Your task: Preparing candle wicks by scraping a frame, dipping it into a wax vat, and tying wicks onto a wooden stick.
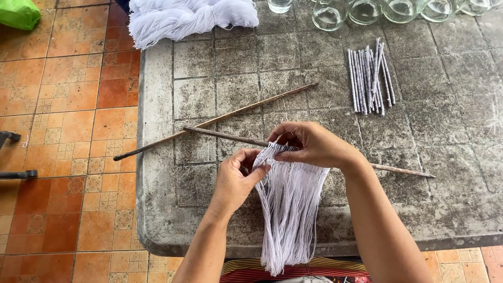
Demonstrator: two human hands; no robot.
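A hank of white threads (290,209) hangs from a thin dark stick (222,135) down over the table's front edge toward my lap. My left hand (236,181) pinches the left side of the threads near their top, thumb against them. Just under the stick, my right hand (314,145) grips the top of the threads with curled fingers. A second, longer stick (209,123) lies diagonally across the table just behind, free of both hands.
A weathered grey tiled table (445,157) carries a bundle of rolled paper sticks (369,76) at the right, a pile of white yarn (183,18) at the back left, and several glass jars (367,10) along the back. Orange floor tiles (68,131) lie to the left.
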